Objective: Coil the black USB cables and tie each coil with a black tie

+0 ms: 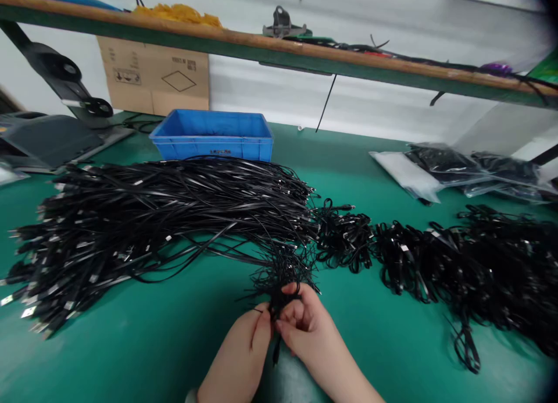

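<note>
My left hand [246,348] and my right hand [311,330] meet near the front of the green table, closed on one folded black USB cable [276,352]. One end of this cable hangs below my fingers. A thin black tie seems to stick out by my left thumb, though the fingers hide most of it. Just beyond my hands lies a loose heap of short black twist ties [285,268]. Further left, a large pile of straight black cables [183,202] with metal plugs spreads across the table. Coiled, bundled cables [344,234] lie to the right of the ties.
More bundled cables [483,269] stretch along the right side. Behind the long pile stands a blue plastic bin [213,142]. Clear bags with black contents [471,167] lie at the back right. A grey device [47,138] stands at left, and a wooden-edged shelf [244,42] runs overhead.
</note>
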A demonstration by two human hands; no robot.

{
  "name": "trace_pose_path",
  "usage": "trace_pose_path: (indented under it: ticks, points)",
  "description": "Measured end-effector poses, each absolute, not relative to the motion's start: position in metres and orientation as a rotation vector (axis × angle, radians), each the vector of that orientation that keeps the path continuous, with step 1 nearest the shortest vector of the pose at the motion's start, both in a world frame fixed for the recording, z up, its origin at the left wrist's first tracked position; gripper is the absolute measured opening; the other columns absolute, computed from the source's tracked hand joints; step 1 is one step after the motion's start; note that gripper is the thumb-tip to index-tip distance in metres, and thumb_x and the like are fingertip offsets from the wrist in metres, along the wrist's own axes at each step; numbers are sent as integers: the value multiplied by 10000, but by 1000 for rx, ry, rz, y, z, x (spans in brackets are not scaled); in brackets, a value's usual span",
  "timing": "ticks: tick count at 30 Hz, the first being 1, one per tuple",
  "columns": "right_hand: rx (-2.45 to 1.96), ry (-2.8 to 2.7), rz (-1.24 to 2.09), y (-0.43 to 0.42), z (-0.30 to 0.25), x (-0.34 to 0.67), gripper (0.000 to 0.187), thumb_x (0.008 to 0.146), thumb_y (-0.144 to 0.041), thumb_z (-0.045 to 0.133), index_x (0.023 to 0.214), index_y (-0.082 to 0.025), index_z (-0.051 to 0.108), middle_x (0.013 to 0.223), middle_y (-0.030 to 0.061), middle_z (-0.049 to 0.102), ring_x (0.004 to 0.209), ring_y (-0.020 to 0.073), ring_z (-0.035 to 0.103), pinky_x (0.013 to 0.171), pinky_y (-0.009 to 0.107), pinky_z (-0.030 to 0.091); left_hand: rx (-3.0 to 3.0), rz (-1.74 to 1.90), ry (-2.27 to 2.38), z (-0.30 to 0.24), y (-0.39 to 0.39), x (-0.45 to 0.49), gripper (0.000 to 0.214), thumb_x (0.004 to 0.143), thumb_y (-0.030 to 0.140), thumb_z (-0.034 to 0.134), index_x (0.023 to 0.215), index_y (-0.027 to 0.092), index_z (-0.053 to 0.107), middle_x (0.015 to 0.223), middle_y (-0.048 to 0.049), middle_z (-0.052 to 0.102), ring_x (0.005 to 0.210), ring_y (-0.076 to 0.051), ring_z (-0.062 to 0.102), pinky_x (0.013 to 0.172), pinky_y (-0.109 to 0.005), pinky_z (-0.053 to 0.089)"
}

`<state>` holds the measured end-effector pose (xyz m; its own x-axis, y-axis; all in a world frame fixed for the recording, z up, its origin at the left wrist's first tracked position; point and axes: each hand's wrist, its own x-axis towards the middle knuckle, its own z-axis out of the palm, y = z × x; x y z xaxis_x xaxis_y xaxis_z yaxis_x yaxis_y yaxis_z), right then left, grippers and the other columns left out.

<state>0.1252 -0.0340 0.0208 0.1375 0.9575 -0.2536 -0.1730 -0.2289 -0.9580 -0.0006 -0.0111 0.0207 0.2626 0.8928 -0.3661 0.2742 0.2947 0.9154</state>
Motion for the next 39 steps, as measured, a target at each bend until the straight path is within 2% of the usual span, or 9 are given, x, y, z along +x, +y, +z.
trace_pose_path:
  ticks: [3,6,11,18,24,29,31,35,39]
  points:
    - [-1157,-892,1570,-31,25,135,372,627,-216,677,972,-200,538,616,-57,527,537,85,496,516,189,393,1130,472,1103,28,-5,-2,290,711,486,508,694,197,532,696,-27,567,679,-163,523,614,-252,425]
    - [-1140,-1191,1533,-30,36,150,137,698,-220,654,828,-180,635,730,0,613,682,126,578,650,238,451,955,257,884,29,4,-7,432,655,609,527,606,183,474,491,62,403,391,-62,285,367,-193,192]
    - [-1228,-1611,1441,-26,54,162,281,699,-160,677,971,-231,681,860,8,693,781,153,623,719,238,466,1068,166,780,29,14,-14,485,620,625,595,585,144,548,459,76,362,393,-47,241,371,-197,125]
    - [-1679,-1583,926,-21,49,145,111,730,-92,604,674,-176,650,678,3,642,661,147,580,610,233,432,833,690,1011,16,-5,3,455,610,603,642,693,162,564,504,79,402,444,-55,309,413,-172,230]
    - [-1702,-1872,578,-23,38,145,150,822,-84,449,798,-159,577,788,52,600,753,185,534,688,295,404,705,461,835,13,-6,0,731,638,807,298,657,144,604,411,-4,512,337,-93,391,334,-192,237]
    - [-1536,-1843,895,-28,50,140,131,772,-65,536,723,-184,559,743,-1,580,722,136,527,646,219,389,1037,718,1087,31,7,-17,373,729,468,545,910,177,694,512,31,509,451,-95,391,411,-188,303]
    - [-1467,-1710,993,-27,55,139,138,761,-68,556,695,-189,547,699,-25,555,689,110,514,627,190,379,1144,651,1116,36,5,-19,247,713,322,553,852,196,714,549,17,545,493,-111,427,433,-191,330]
    - [-1577,-1540,920,-21,53,140,144,782,-87,486,685,-183,534,699,-9,536,689,123,493,631,217,363,1303,517,920,41,-4,-19,228,687,220,492,638,197,713,674,-25,621,686,-169,556,596,-227,442]
    - [-1540,-1491,1118,-21,44,138,108,734,-112,494,650,-176,517,663,-15,509,657,124,462,611,230,341,1563,651,1023,40,3,-19,329,728,175,465,942,267,698,836,-31,609,824,-178,568,759,-269,461]
